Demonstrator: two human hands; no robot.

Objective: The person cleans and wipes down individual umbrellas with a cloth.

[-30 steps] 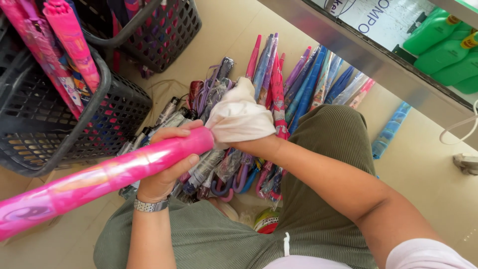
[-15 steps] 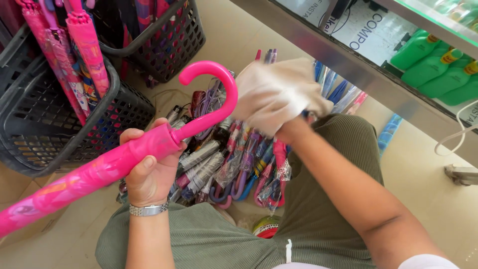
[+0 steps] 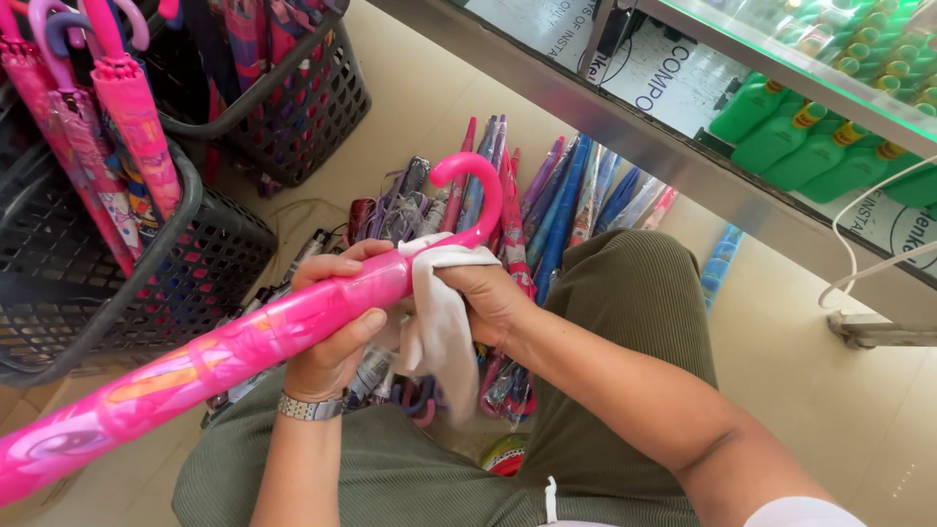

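Observation:
A folded pink umbrella [image 3: 195, 366] with a curved pink hook handle [image 3: 475, 200] slants from the lower left up to the middle. My left hand [image 3: 337, 327], a metal watch on its wrist, is wrapped around the umbrella's shaft near the handle end. Right beside it, my right hand [image 3: 493, 298] presses a white cloth [image 3: 439, 327] against the umbrella where the handle begins; the cloth hangs down below the hand.
Several folded umbrellas [image 3: 547, 205] lie fanned on the floor beyond my knees. Two black mesh baskets [image 3: 210, 259] [image 3: 312, 107] holding upright umbrellas stand at the left. A metal shelf edge [image 3: 683, 161] with green bottles [image 3: 810, 137] runs along the right.
My right hand with the cloth came down off the hook handle's top to the shaft beside my left hand. The umbrella stayed in the left hand.

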